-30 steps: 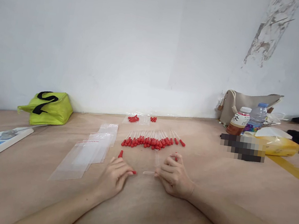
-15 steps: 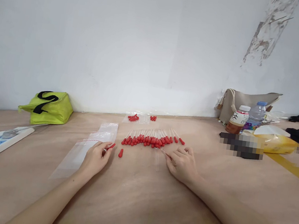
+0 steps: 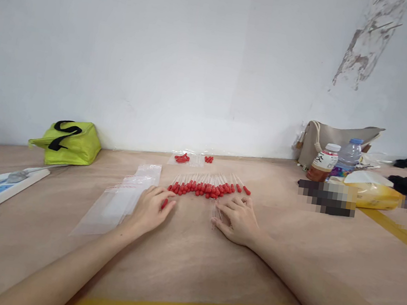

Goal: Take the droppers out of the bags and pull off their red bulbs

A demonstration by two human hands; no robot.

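Head view: Two bare hands are held low over a brown-covered table [image 3: 180, 265], on the near side of a row of red-bulbed droppers [image 3: 204, 189]. By the left hand [image 3: 154, 207], its thumb and fingers parted and curved, a loose red bulb [image 3: 164, 203] is framed; whether it is pinched or merely lies there cannot be made out. By the right hand [image 3: 233, 221], fingers half bent, a few clear tubes [image 3: 214, 216] are partly covered; no firm grip can be confirmed.

In the row, the bulbs are turned toward the person and the stems toward the wall [image 3: 214, 73], leaning slightly together at their far ends, an order apparently chosen for tidiness. The loose tubes' long axes run near to far; the loose bulb's seems tilted, its far end rightward. Clear bags [image 3: 98, 216] are overlapped beside the left hand, slanting away to the right, probably for easy reach. Two small heaps of red bulbs [image 3: 182, 158] are kept near the wall, seemingly as stock.
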